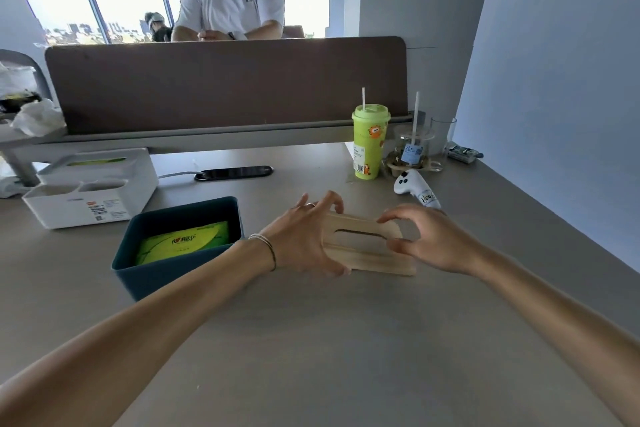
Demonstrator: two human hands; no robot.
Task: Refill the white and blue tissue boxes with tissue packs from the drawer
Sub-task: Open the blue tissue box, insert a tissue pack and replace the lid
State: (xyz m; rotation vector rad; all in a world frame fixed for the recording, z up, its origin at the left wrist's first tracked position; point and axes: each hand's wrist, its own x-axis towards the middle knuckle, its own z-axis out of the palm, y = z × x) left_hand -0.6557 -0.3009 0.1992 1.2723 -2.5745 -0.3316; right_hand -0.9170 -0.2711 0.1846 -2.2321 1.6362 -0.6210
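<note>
The blue tissue box (166, 276) stands open on the desk at centre left, with a green tissue pack (183, 242) lying flat inside it. Its wooden slotted lid (363, 243) lies on the desk just to the right. My left hand (304, 239) grips the lid's left end and my right hand (429, 239) pinches its right end. The white tissue box (114, 198) sits further back on the left, lid on, with green showing through its slot.
A green cup with a straw (369, 146), a glass jar (414, 149) and a white controller (414, 187) stand at the back right. A brown divider (225, 83) closes the desk's far side, with a person in a white shirt behind it. A dark cable slot (233, 172) lies mid-desk.
</note>
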